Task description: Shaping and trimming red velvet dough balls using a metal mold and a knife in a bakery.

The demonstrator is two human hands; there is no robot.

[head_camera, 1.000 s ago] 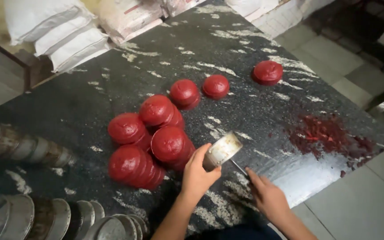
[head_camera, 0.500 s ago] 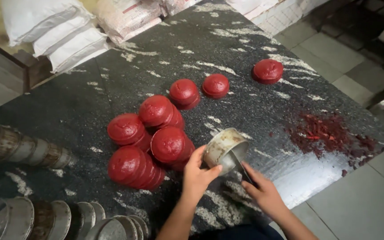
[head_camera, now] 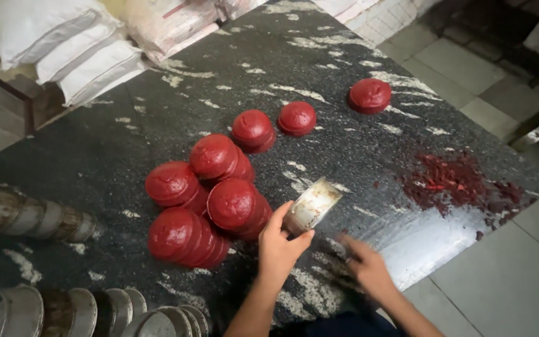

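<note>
The left hand (head_camera: pixel 282 246) has its fingers closed around a tilted round metal tin (head_camera: pixel 312 206), held just right of the cluster of red domed cakes (head_camera: pixel 210 196) on the dark speckled surface (head_camera: pixel 344 75). The right hand (head_camera: pixel 369 271), blurred, hovers right of the tin; its fingers' state is unclear.

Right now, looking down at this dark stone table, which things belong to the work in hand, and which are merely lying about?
In hand:
left hand gripping a tilted metal mould ring
right hand, blurred, low on the table
stacked red moulded discs

Lying about:
rows of spare metal rings
white sacks
red crumbs
</note>
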